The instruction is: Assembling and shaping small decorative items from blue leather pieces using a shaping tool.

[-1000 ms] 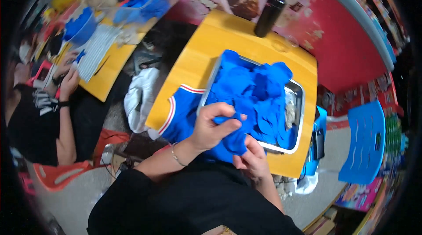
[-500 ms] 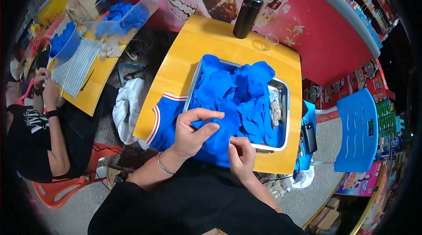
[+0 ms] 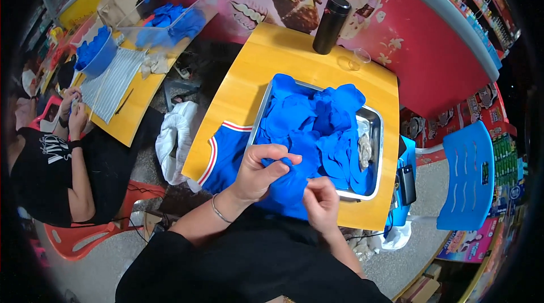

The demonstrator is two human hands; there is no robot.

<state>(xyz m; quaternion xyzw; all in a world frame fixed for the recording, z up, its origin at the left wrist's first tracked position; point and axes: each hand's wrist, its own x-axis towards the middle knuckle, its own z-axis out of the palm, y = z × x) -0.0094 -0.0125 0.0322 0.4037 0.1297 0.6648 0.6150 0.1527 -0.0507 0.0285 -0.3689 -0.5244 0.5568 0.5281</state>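
Note:
My left hand [image 3: 253,175], with a silver bangle on its wrist, is closed on a rounded piece of thin blue fabric [image 3: 287,187], pinched between thumb and fingers. At the piece's right edge, my right hand [image 3: 322,205] has its fingers pinched together on the blue fabric. Just beyond my hands stands a metal tray [image 3: 376,181] heaped with similar rounded blue fabric pieces [image 3: 292,113]. A crumpled beige bit [image 3: 364,151] lies at the tray's right side. Under the tray's left side lies a blue garment [image 3: 225,153] with red-and-white trim.
A black bottle [image 3: 331,25] and a clear cup [image 3: 361,56] stand at the far edge of the yellow table [image 3: 243,76]. At right are a blue chair [image 3: 467,175] and a phone [image 3: 406,184]. Another person [image 3: 54,173] sits at a left table bearing bins of blue pieces.
The whole view has shifted, so the table sits slightly right and lower. Both hands keep their pinch on the blue piece, and the right fingers have curled more tightly.

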